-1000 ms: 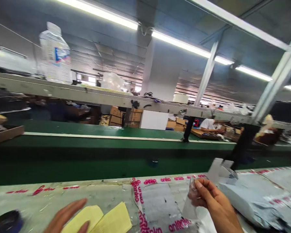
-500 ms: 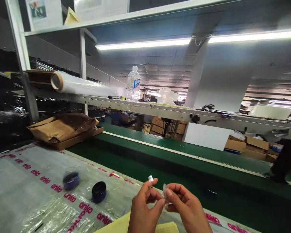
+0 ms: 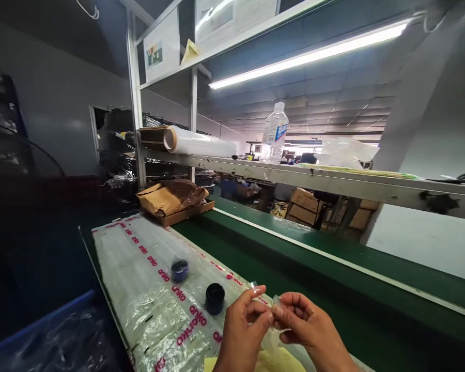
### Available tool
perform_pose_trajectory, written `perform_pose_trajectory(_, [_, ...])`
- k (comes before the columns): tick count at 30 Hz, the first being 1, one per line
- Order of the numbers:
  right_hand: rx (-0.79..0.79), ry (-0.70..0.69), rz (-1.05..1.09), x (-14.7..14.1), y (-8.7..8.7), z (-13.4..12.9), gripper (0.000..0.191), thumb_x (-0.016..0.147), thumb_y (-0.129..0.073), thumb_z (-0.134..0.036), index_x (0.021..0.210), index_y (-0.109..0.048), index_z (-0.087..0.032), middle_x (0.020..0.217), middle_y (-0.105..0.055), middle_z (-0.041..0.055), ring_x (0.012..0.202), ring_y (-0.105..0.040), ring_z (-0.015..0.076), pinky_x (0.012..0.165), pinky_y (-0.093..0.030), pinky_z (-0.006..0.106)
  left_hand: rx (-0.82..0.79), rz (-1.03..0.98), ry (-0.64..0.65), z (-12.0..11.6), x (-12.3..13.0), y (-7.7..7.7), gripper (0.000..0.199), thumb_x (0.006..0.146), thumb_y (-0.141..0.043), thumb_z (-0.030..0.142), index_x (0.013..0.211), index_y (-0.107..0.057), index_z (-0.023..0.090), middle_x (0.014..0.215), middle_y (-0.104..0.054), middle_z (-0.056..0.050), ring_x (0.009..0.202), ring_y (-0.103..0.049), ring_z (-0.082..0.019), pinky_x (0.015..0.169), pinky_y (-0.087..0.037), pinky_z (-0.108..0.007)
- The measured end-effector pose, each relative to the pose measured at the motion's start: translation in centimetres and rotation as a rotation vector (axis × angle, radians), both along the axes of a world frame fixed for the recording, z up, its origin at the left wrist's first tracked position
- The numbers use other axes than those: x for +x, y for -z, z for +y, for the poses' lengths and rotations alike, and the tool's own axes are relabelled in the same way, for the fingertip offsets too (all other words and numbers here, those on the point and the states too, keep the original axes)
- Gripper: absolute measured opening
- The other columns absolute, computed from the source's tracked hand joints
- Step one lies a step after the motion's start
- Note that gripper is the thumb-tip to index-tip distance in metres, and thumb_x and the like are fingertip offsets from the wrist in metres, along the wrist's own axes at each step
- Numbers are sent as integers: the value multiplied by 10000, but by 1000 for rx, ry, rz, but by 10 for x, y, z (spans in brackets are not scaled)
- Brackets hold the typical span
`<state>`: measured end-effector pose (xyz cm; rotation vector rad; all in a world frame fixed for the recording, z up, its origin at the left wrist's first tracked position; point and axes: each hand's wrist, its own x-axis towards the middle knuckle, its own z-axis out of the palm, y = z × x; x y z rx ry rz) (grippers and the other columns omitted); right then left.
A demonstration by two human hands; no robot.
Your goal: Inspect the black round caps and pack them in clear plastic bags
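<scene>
In the head view, my left hand (image 3: 243, 325) is at the lower middle, its thumb and fingertips pinched at the edge of a small clear plastic piece (image 3: 276, 299). A small shiny clear strip (image 3: 254, 285) sits on its raised index fingertip. Fingers curled, my right hand (image 3: 308, 325) pinches the same plastic piece from the other side. Something see-through hangs below the fingertips, too faint to tell its shape. Under the hands lies yellow paper (image 3: 281, 360). To their left stand a dark round roll-like thing (image 3: 215, 298) and a blue one (image 3: 179, 269).
The bench (image 3: 139, 279) is covered with plastic printed in pink letters. Beyond it runs a green conveyor belt (image 3: 248, 243). A cardboard tray (image 3: 189, 212) with brown paper stands at the back. On the shelf are a plastic bottle (image 3: 274, 134) and a film roll (image 3: 201, 142).
The view has swung to the left, so the shelf and bench appear further right. Both hands still pinch the clear plastic, with little change in their fingers.
</scene>
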<state>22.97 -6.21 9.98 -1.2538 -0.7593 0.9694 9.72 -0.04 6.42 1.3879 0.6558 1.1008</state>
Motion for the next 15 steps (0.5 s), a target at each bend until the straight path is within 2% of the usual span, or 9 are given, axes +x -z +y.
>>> perform_pose_trajectory(3, [-7,-66,-87,3,19,18,498,596,-877,-530,879,-636,-199,657,-659,-10,617,-653,198,530,-511,273,176,206,-162,16,-23,4,438,855,-625,234,1282,-615,137,830,-782,-32,777,-737,-184,738,-572,-260])
perform_pose_trajectory(5, [-24,-118,-372,5,29,30,358,728,-727,-476,937,-632,-202,680,-655,-7,619,-659,200,527,-509,276,287,322,-251,28,-40,5,436,845,-595,167,1279,-629,168,824,-782,-12,752,-736,-169,721,-575,-243])
perform_pose_trajectory(7, [-45,-153,-746,4,31,43,243,805,-584,-367,968,-643,-198,720,-677,11,642,-669,205,571,-518,294,368,391,-297,42,-54,5,453,819,-590,119,1259,-651,207,829,-784,9,736,-736,-162,722,-578,-240])
perform_pose_trajectory(9, [-45,-152,-1032,-1,24,56,204,844,-531,-276,975,-667,-201,793,-706,36,716,-681,224,661,-516,334,478,474,-332,56,-65,4,457,820,-580,97,1244,-668,243,864,-790,16,765,-743,-170,764,-587,-257])
perform_pose_trajectory(11, [-13,-136,-1186,-10,12,71,197,900,-514,-221,997,-684,-209,913,-711,59,805,-677,250,728,-485,368,601,564,-363,71,-71,1,437,872,-539,96,1259,-663,258,972,-794,-5,852,-750,-187,849,-586,-296])
perform_pose_trajectory(15, [41,-77,-1449,-31,-5,108,249,1003,-428,-146,1032,-669,-199,1041,-659,96,889,-653,274,724,-447,361,800,753,-419,112,-76,-7,435,975,-429,88,1351,-598,230,1136,-759,-71,1002,-731,-225,944,-568,-375])
